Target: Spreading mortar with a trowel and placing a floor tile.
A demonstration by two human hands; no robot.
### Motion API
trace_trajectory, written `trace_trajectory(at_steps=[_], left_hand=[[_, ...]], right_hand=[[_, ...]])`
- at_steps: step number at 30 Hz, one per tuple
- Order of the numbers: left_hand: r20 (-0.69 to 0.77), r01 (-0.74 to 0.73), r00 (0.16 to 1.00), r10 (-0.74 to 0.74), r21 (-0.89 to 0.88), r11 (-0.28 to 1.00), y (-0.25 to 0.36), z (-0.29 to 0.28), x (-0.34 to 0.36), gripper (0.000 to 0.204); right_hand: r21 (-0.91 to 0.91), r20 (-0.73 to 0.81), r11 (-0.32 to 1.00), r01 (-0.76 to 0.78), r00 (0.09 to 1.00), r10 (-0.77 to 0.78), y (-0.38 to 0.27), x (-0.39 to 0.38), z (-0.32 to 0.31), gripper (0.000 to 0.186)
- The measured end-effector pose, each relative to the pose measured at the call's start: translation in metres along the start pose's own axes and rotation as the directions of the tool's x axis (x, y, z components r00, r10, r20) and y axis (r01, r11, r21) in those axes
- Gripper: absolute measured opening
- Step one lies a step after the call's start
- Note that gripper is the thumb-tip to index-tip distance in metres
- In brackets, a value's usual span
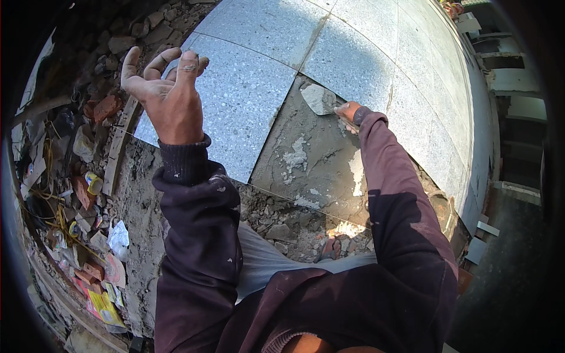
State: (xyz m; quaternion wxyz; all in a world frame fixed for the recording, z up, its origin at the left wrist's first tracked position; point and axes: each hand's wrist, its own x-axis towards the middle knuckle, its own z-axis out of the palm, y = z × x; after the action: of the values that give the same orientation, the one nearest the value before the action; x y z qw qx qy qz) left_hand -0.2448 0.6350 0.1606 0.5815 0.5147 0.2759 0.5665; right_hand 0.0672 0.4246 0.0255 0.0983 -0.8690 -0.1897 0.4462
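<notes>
My right hand [349, 114] grips a trowel whose pale, mortar-caked blade [318, 99] lies over the far end of a bed of wet grey mortar [303, 150]. Whitish patches streak that mortar. Speckled grey tiles border the bed at its left, far and right sides. Above the left tile [235, 112], my left hand [170, 94] is raised, dusty with cement. Its thumb and forefinger come together while the other fingers curl apart; whatever they may pinch is too small to make out. A thin string [282, 197] crosses the near edge of the bed.
Rubble, broken bricks [107, 108] and litter, including a yellow wrapper [106, 309], cover the ground at the left beside a wooden strip [120, 147]. My foot [329, 248] stands on broken stones near the bed. More laid tiles [359, 29] extend far and right, toward pale steps [518, 79].
</notes>
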Motion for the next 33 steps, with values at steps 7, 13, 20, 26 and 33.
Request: trace_trajectory(at_steps=[7, 13, 20, 26, 33], left_hand=[[0.047, 0.000, 0.999, -0.001, 0.022, 1.000, 0.003, 0.012, -0.007, 0.068], [0.075, -0.012, 0.997, 0.018, -0.087, 0.996, 0.000, 0.024, -0.013, 0.069], [0.204, -0.039, 0.977, 0.058, -0.093, 0.995, -0.002, 0.052, -0.029, 0.074], [0.300, -0.049, 0.952, 0.059, -0.041, 0.998, 0.000, 0.082, -0.053, 0.079], [0.337, -0.033, 0.941, 0.018, 0.038, 0.999, -0.003, 0.108, -0.074, 0.076]], right_hand=[[0.266, 0.325, 0.955, -0.129, 0.945, 0.037, -0.002, -0.017, -0.007, 0.037], [0.413, 0.367, 0.893, -0.179, 0.930, 0.016, 0.018, -0.030, 0.019, 0.036], [0.325, 0.588, 0.933, -0.157, 0.806, -0.070, 0.099, -0.098, 0.114, 0.036], [-0.658, 0.087, 0.690, 0.302, 0.940, -0.329, 0.148, -0.143, 0.096, 0.033], [-0.411, 0.031, 0.877, 0.248, 0.965, -0.259, 0.136, -0.190, 0.077, 0.031]])
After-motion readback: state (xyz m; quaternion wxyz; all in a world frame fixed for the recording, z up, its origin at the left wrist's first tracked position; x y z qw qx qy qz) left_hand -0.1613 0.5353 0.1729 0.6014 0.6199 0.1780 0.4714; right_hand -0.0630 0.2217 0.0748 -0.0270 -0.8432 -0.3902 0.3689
